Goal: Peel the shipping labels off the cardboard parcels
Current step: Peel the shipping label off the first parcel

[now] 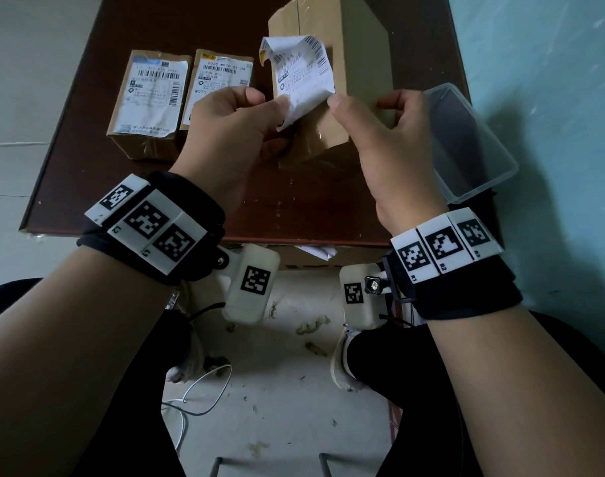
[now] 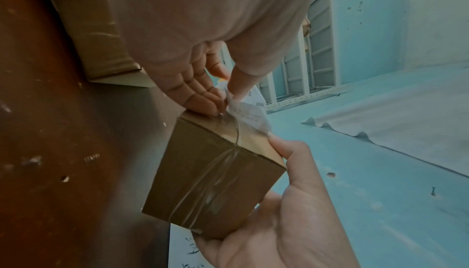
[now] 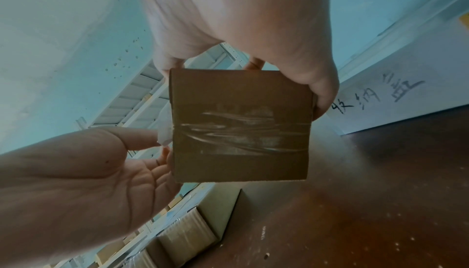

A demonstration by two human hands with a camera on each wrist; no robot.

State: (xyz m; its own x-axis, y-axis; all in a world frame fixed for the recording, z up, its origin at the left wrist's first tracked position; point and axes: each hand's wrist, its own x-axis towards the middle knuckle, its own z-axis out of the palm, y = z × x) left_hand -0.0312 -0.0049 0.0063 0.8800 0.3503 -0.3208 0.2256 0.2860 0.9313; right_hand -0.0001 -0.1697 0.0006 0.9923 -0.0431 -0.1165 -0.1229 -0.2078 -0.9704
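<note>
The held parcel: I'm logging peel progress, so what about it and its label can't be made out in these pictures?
- Head view: the held parcel is partly covered by the left hand, right hand and lifted label; how much label is stuck down is hidden.
- Label print: too small to read.
- Right wrist view: only the taped end faces the camera; the label is almost wholly behind the parcel.
- Left wrist view: fingers cover the peel line.

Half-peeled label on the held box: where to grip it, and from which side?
Grip the label at its loose lower corner, where the left hand already pinches it, coming from the left. That corner has lifted clear of the box, while the upper part looks still stuck. The right hand holds the box's opposite side, so the left side is probably freest.
</note>
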